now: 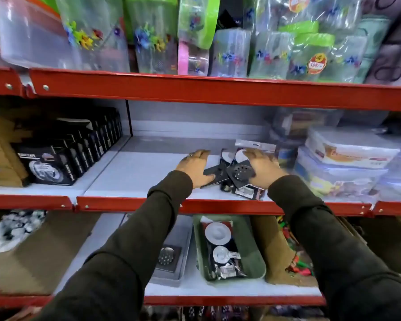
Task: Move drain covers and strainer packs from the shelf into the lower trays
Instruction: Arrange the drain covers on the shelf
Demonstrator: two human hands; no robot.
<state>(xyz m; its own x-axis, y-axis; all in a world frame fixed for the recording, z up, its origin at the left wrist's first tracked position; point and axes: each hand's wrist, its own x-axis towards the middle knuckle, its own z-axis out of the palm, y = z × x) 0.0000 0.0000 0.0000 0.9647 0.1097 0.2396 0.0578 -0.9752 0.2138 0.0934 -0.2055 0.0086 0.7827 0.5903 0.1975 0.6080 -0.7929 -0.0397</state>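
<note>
Head view, over a red-edged metal rack with white boards. Far left on the middle shelf [148, 172]: a row of glossy black cartons [63, 154] standing on edge beside a brown cardboard box [2, 149]. Below that, a brown box of black-and-white pieces [12, 228], blurred. Left hand [196, 167], ring on one finger, laid flat on the bare white board with fingers spread, thumb side touching a dark square drain cover [212, 171]; not closed around anything. Just beside it, a loose heap of strainer packs [243, 177]: clear crinkled plastic over dark cards, a round perforated metal disc showing in front, a white hang-tab at the back. Right hand [263, 165] pressed onto the heap from the right, fingers splayed over the packs; whether curled under them, cannot tell. Both sleeves dark and soft-looking. Lower shelf, under the arms: a shallow grey tray [171, 278] holding a square cover with a round holed centre, then a green rectangular tray [255, 258] with a pack of shiny round strainers. Further right, a brown box of bright, blurred items [296, 267]. Right end of the middle shelf: stacked clear lidded food boxes [347, 163]. Top shelf: translucent flower-printed containers [148, 38] with green lids.
</note>
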